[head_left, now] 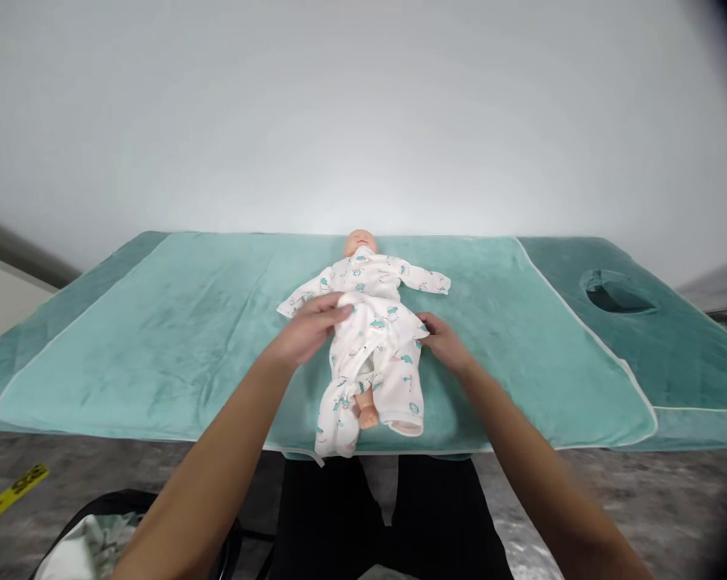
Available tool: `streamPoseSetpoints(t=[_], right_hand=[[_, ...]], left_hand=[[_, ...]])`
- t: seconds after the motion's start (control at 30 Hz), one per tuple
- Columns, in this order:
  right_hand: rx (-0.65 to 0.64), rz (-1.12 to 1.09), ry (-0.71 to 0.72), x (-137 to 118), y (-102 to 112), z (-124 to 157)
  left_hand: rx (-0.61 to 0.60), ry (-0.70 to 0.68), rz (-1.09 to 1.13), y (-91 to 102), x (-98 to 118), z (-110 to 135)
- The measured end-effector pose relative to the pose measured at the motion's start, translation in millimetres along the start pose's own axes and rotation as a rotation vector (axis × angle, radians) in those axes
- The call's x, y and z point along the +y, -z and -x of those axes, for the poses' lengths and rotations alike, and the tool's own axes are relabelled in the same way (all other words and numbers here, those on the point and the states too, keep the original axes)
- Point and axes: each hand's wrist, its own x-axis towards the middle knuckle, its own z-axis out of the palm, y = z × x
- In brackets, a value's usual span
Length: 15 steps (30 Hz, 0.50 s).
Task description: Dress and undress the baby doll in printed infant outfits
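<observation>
A baby doll (359,242) lies on its back with its head away from me, wearing a white top (363,275) printed with teal figures. Matching baby pants (375,330) cover its lower body, both legs pointing toward me. At the left side of the waist, my left hand (309,329) is closed with thumb and fingers on the fabric. My right hand (445,340) pinches the waist's right corner, which is drawn outward. A bare doll foot (368,412) shows between the pant legs. The other foot is hidden.
A teal cover (158,338) lies over a bed with a face hole (618,294) at the right. The white wall (363,121) stands behind. At lower left are a bag-like dark item with cloth (91,548) and a yellow floor strip (11,495).
</observation>
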Motion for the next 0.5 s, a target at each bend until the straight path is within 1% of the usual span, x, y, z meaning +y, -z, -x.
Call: streamPoseSetpoints(t=[0.07,0.13,0.17,0.23,0.3,0.33,0.37,0.43,0.5], right_hand=[[-0.034,-0.027,0.088,-21.7,-4.9,5.7],[-0.041,-0.052,0.138,-44.6,-16.3,10.5],[-0.046,-0.03,0.147,-54.1,-23.9,11.5],[-0.077,0.105,0.125,-65.1,-39.4,9.3],[-0.087,0.239,0.078,-64.4,-50.5,2.0],[-0.063,0.252,0.057,-60.9,-53.2,-2.8],[-0.021,0.221,0.044,-56.4,-54.1,-7.7],[0.075,0.083,0.028,-48.1,-52.2,-16.1],[0.105,-0.028,0.017,-44.4,-49.8,-20.0]], left_hand=[[-0.041,0.019,-0.125,-8.3,-1.7,-1.4],[-0.071,0.016,-0.21,-17.8,-3.3,-3.7],[-0.073,0.008,-0.228,-22.1,-3.8,-5.3],[-0.046,-0.006,-0.237,-27.9,-4.5,-8.5],[0.009,-0.009,-0.248,-28.3,-6.9,-10.3],[0.025,-0.001,-0.262,-26.5,-9.2,-10.1],[0.024,0.012,-0.279,-23.7,-12.3,-8.9],[-0.034,0.048,-0.317,-16.9,-20.3,-4.1],[-0.091,0.088,-0.33,-11.4,-28.3,1.4]])
